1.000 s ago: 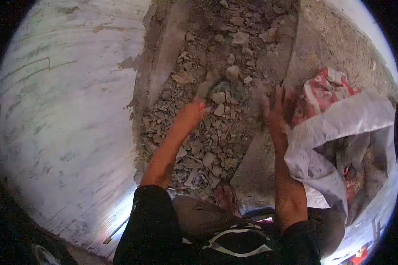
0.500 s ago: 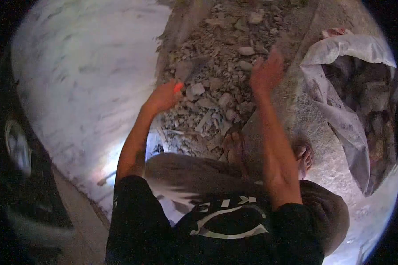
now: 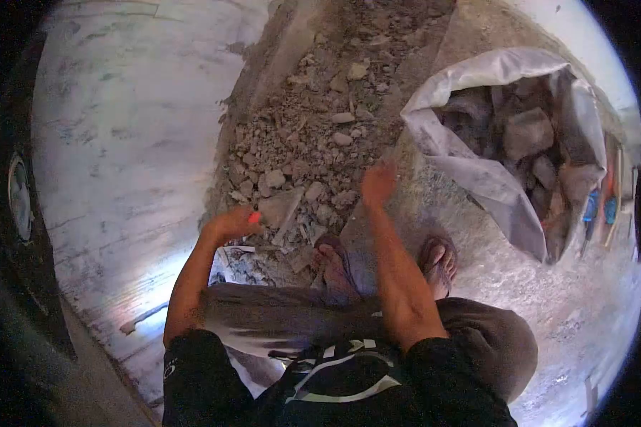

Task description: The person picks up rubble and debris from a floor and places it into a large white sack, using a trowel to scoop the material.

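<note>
My left hand [image 3: 232, 223] is closed round the handle of what looks like a trowel. A bit of its red handle [image 3: 254, 217] shows at the fingers, and its flat grey blade [image 3: 279, 211] lies over the rubble. To the right, my right hand [image 3: 379, 183] is over the edge of the rubble [image 3: 292, 139]; its fingers are blurred, and nothing shows clearly in them. Broken stones and loose dirt lie between and beyond both hands.
An open white sack [image 3: 477, 178] with large chunks [image 3: 528, 133] inside stands at the right. A pale wall [image 3: 128, 135] runs along the left. My sandalled feet [image 3: 332, 263] are just below the rubble. Blue-handled tools [image 3: 590, 206] are beside the sack.
The view has shifted, so the sack shows more fully and sits further left. Both hands appear lower in the picture, and the blade has swung from pointing up and away to lying nearer the feet.
</note>
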